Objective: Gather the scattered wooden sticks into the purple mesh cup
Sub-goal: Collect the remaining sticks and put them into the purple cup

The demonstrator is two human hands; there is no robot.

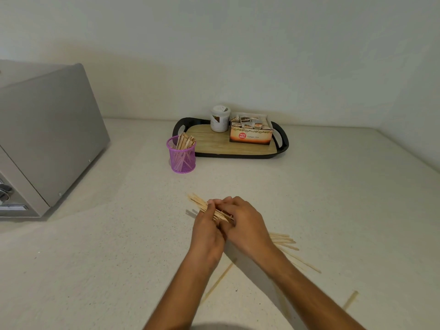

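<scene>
From the head camera, the left hand [206, 231] and right hand [246, 225] are both closed around a bundle of sticks [202, 204] above the counter [119, 246], with loose sticks [289, 244] lying beside the right wrist and the purple cup [182, 155], well apart beside the tray [238, 148], already holding sticks.

A pale speckled counter [333, 186] carries a microwave [42, 139], purple mesh cup [182, 154], black-rimmed tray [283, 146] and loose wooden sticks [285, 241].

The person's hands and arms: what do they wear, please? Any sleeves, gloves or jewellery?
Nothing that shows. The left hand and right hand are bare, without gloves, rings or watch. Both forearms are uncovered down to the frame's edge; no sleeve is in view.
</scene>
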